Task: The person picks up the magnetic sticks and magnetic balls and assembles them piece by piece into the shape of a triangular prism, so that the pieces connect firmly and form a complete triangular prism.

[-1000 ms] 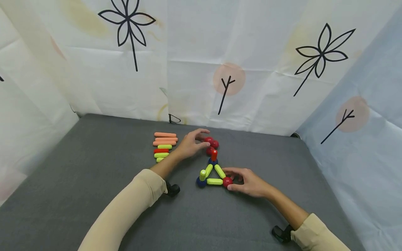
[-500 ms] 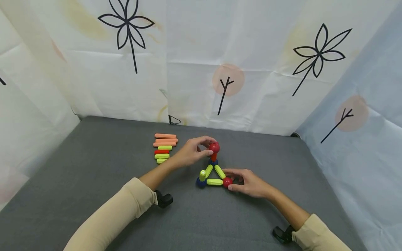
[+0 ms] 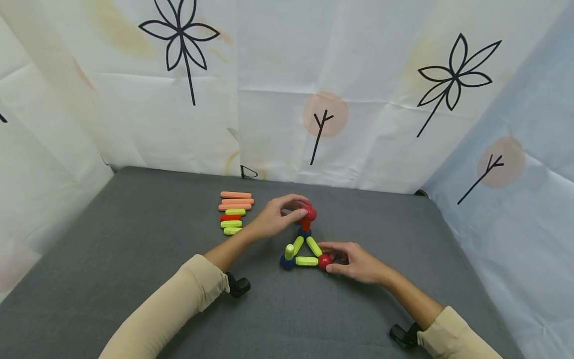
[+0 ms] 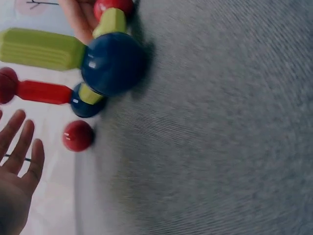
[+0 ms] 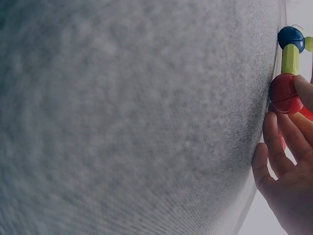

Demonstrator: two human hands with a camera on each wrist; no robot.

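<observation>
A triangle of short yellow-green rods (image 3: pixel 307 261) lies on the grey table, with two blue balls (image 3: pixel 288 262) and a red ball (image 3: pixel 325 262) at its corners. From the far blue ball (image 4: pixel 87 102) rises a red rod (image 4: pixel 44 92), topped by another red ball (image 3: pixel 309 213). My left hand (image 3: pixel 279 218) pinches that top ball between thumb and fingers. My right hand (image 3: pixel 354 262) grips the red corner ball, thumb on its near side, as the right wrist view shows too. A yellow-green rod (image 3: pixel 289 251) stands upright on the near-left blue ball.
Left of the triangle several loose rods lie in a row: orange ones (image 3: pixel 235 195), a red one (image 3: pixel 230 218) and yellow-green ones (image 3: pixel 231 224). A loose red ball (image 4: pixel 78 135) rests beyond the triangle. A printed white cloth (image 3: pixel 278 134) hangs behind the table.
My left hand has come from the loose red balls toward me, bringing one onto the red rod's top, then shifted it slightly right. My right hand has stayed on the corner ball.
</observation>
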